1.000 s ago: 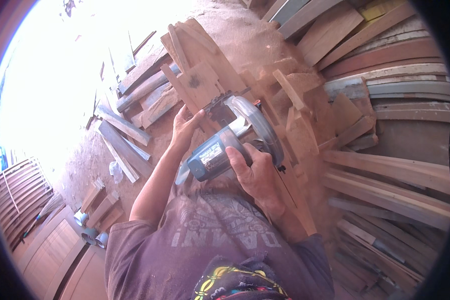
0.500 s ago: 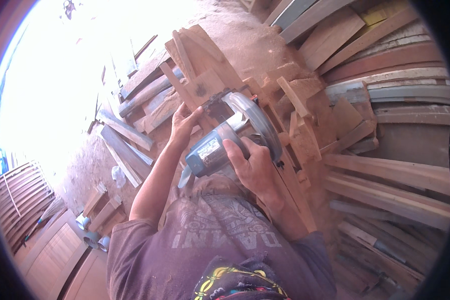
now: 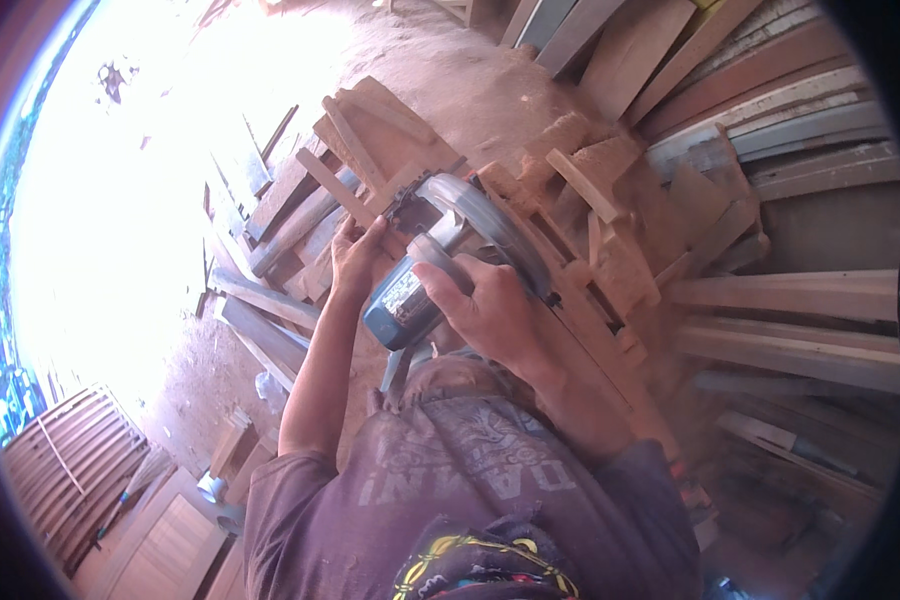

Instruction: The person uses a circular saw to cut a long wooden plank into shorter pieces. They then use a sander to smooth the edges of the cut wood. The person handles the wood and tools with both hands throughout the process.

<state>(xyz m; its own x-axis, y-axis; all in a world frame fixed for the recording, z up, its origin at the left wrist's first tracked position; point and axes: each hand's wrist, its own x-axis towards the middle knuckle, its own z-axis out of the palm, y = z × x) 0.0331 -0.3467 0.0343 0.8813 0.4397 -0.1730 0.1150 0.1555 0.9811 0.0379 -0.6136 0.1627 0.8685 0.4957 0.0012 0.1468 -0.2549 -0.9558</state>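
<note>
**Kid:** What is the right hand (image 3: 495, 310) doing?

**Helper:** It is curling tight around the top handle of a blue and silver round power saw (image 3: 440, 265). The fingers are wrapping closed on the grip.

**Kid:** And the left hand (image 3: 355, 255)?

**Helper:** It is lying mostly flat, fingers spread a little, pressing on a thin brown wooden strip (image 3: 335, 188) just left of the saw. It is not gripping anything that I can see.

**Kid:** Where is the saw sitting?

**Helper:** It is sitting between the two hands, on a long brown wooden board (image 3: 590, 335). The board's edge is running down past the right hand toward the person's body.

**Kid:** Is there room to move?

**Helper:** Not much. Short wood blocks (image 3: 610, 215) are crowding just beyond the right hand, and stacked long planks (image 3: 790, 300) are lying farther right. Loose grey and brown boards (image 3: 270, 310) are lying left of the left hand. Beyond the saw, a patch of reddish dirt ground (image 3: 440, 70) is showing.
</note>
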